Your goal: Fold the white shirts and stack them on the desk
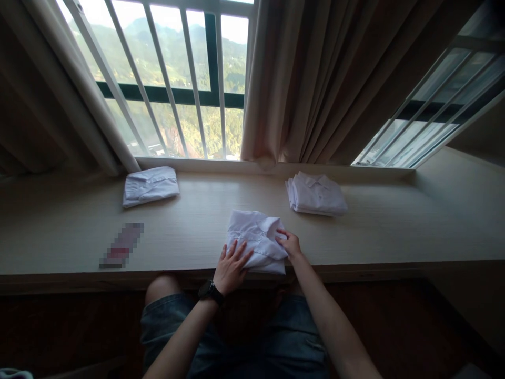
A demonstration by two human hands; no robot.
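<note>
Pale wooden sill (394, 231) beneath barred window (177, 79) bears folded white shirts.

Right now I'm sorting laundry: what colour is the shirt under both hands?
White, plain; the folded shirt shows best in the head view.

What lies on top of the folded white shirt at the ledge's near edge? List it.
On the folded shirt rest both hands: the left hand flat, the right hand at its right edge. The fabric beneath the palms is covered, as is the ledge underneath.
</note>
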